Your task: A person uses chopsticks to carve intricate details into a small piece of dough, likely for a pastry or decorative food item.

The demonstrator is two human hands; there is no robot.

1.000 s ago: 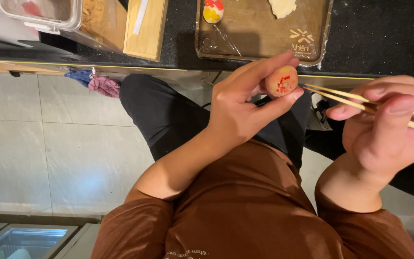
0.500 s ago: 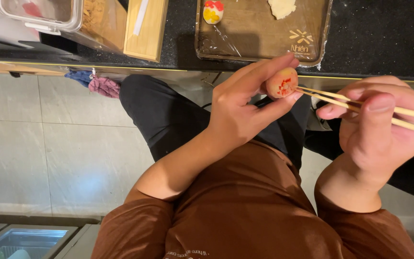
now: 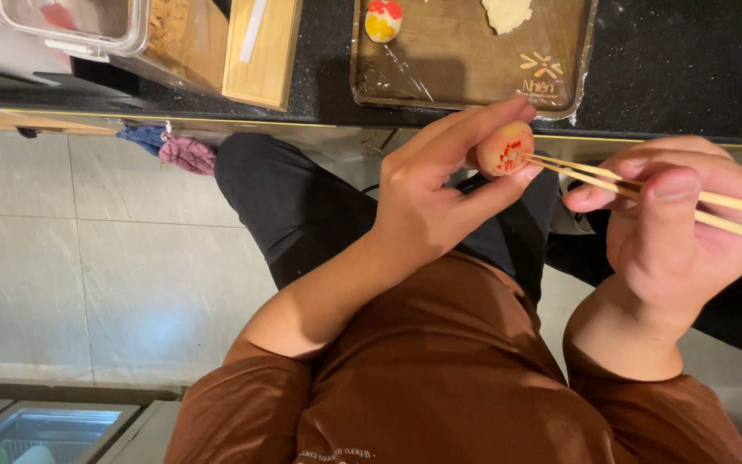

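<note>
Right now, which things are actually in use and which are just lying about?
In use:
left hand holding the pale ball with red flecks
right hand holding chopsticks against it

Lying about:
wrapped wooden tray
finished red-and-yellow ball
dough lump
wooden box
clear tub

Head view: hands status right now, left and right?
Left hand: closed on a small peach dough ball with red marks.
Right hand: closed on wooden chopsticks, tips touching the ball.
</note>
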